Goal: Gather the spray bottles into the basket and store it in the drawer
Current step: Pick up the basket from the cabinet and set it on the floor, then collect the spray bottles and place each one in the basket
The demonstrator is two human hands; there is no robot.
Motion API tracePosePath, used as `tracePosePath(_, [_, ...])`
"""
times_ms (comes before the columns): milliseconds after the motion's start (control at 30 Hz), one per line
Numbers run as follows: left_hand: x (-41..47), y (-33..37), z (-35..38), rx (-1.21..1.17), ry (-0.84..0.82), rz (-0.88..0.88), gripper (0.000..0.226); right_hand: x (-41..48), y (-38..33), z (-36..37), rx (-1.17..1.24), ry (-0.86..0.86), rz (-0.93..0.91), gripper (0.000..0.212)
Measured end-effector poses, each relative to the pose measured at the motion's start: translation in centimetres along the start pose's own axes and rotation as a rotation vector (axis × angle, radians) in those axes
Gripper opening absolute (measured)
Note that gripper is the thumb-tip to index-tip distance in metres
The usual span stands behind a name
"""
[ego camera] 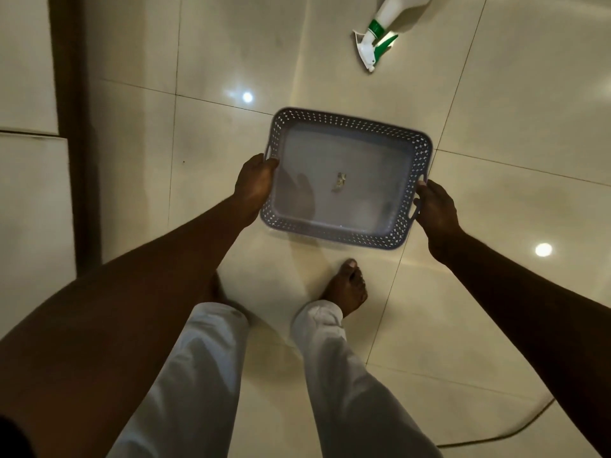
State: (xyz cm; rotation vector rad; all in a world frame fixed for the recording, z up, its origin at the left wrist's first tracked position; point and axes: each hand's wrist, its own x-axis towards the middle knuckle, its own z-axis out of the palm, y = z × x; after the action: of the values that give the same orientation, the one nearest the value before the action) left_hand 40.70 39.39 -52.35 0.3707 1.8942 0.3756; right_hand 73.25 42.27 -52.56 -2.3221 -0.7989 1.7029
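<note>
A grey perforated plastic basket [350, 125] hangs level above the tiled floor, held by both hands. My left hand [254, 183] grips its left end at the handle slot, thumb over the rim. My right hand [436, 209] grips the right end by the other handle slot. Inside the basket lies only a small scrap of paper or foil [339, 183]. A white spray bottle [386, 28] with a green collar and trigger lies on its side on the floor at the top right, well beyond the basket, its body cut off by the frame edge.
Glossy cream floor tiles [231, 44] reflect ceiling lights. Pale cabinet fronts [29, 160] with a dark recess run down the left side. My bare feet [347, 289] and white trousers stand below the basket. A thin cable [515, 431] curves over the floor at the lower right.
</note>
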Motion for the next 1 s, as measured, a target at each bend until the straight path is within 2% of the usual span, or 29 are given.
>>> tracePosePath(67, [-0.1,0.1,0.0,0.026,-0.004,-0.005,0.022,-0.4,-0.2,-0.1,-0.055,0.017,-0.014,0.033])
tracePosePath(100, [-0.3,0.2,-0.1,0.047,-0.006,-0.003,0.029,-0.7,-0.3,-0.1,-0.087,0.03,-0.017,0.035])
tracePosePath(167, [-1.2,0.7,-0.5,0.097,0.035,0.018,0.058,-1.6,-0.6,0.1,-0.146,0.048,-0.031,0.04])
tracePosePath(267, [-3.8,1.4,-1.7,0.072,0.076,0.038,0.063,-4.4,-1.5,1.0,-0.245,0.114,-0.082,0.063])
tracePosePath(333, [-6.0,1.8,-2.3,0.017,0.077,0.049,0.061,-6.5,-2.1,1.6,-0.283,0.135,-0.142,0.062])
tracePosePath(567, [-15.3,1.4,-10.5,-0.242,0.138,0.092,0.051,-18.1,-7.0,8.8,-0.347,0.003,-0.375,0.051])
tracePosePath(833, [-23.5,-1.5,-26.3,-0.422,0.364,0.139,0.042,-32.8,-13.8,20.4,-0.351,-0.184,-0.53,0.045])
tracePosePath(1000, [-25.6,-3.7,-37.1,-0.544,0.475,0.149,0.044,-40.0,-17.3,28.6,-0.295,-0.328,-0.507,0.04])
